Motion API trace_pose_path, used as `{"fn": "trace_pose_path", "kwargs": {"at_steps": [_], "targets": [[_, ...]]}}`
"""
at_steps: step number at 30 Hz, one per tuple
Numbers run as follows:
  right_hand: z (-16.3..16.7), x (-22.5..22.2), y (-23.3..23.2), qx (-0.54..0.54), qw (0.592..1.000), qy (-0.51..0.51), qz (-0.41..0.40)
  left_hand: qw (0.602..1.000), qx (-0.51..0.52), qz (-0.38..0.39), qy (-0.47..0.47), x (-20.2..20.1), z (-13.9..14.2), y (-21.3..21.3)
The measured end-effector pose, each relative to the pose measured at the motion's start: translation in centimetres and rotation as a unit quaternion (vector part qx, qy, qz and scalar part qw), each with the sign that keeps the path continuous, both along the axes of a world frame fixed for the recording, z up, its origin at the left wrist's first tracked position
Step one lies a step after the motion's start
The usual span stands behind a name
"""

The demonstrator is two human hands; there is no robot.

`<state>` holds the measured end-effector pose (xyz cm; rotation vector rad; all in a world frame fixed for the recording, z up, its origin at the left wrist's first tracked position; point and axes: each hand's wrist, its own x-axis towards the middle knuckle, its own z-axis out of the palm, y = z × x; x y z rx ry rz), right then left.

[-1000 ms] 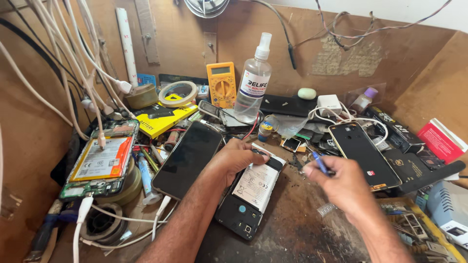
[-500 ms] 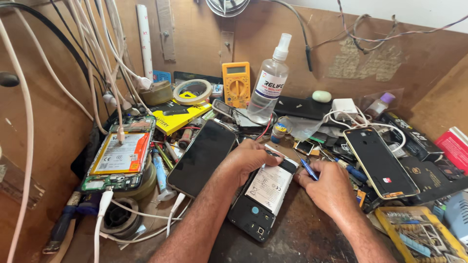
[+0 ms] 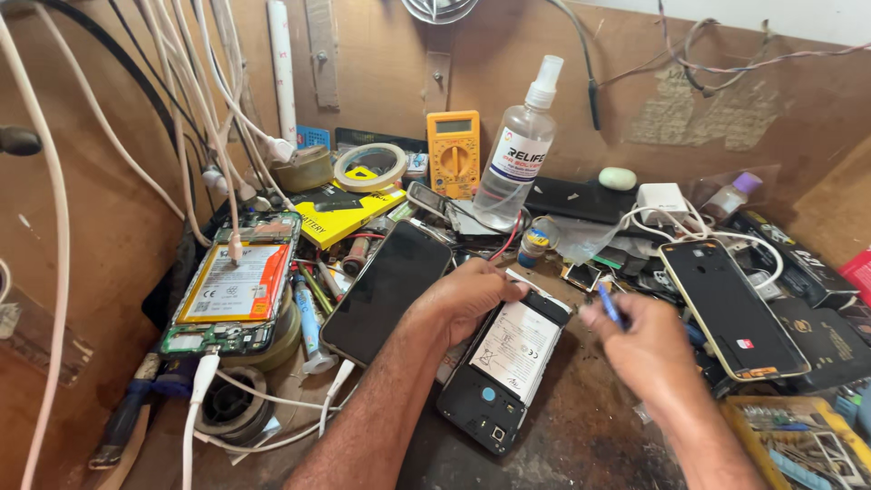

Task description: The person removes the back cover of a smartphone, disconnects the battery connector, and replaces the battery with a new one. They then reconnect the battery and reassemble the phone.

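An opened black phone (image 3: 504, 367) lies back-up on the workbench, its white-labelled battery showing. My left hand (image 3: 467, 298) rests on the phone's upper left edge, fingers pressing its top. My right hand (image 3: 641, 343), just right of the phone, pinches a thin blue-handled tool (image 3: 610, 305) that points up and to the left. A detached dark screen panel (image 3: 388, 288) lies to the left of my left hand.
A second opened phone with an orange-edged battery (image 3: 234, 284) sits at left on tape rolls, cables plugged in. A black back cover (image 3: 733, 308) lies at right. Behind stand a spray bottle (image 3: 519, 154), yellow multimeter (image 3: 453, 152) and tape ring (image 3: 370, 167). White cables hang at left.
The view has shifted closer and to the left. My right hand with the blue tool has drawn a little away from the phone's top; my left hand stays on the phone.
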<state>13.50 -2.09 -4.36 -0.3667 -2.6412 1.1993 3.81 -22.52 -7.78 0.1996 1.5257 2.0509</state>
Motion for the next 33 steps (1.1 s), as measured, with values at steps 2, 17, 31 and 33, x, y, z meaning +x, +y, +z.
{"fn": "trace_pose_path", "kwargs": {"at_steps": [2,17,31,33], "targets": [[0.1,-0.4,0.2,-0.115,0.991,0.057,0.035,1.0,0.003,0.006,-0.005,0.1,0.0,-0.1],[1.1,-1.5,-3.2,-0.015,0.984,0.072,0.159,0.998,-0.037,0.039,0.023,0.8,0.3,0.2],[0.7,-1.7,-3.5,-0.032,0.984,0.086,0.154,0.997,-0.059,0.05,0.021,0.8,0.5,0.4],[0.7,-1.7,-3.5,-0.038,0.984,0.09,0.152,0.997,-0.058,0.053,0.027,0.7,0.5,0.5]]}}
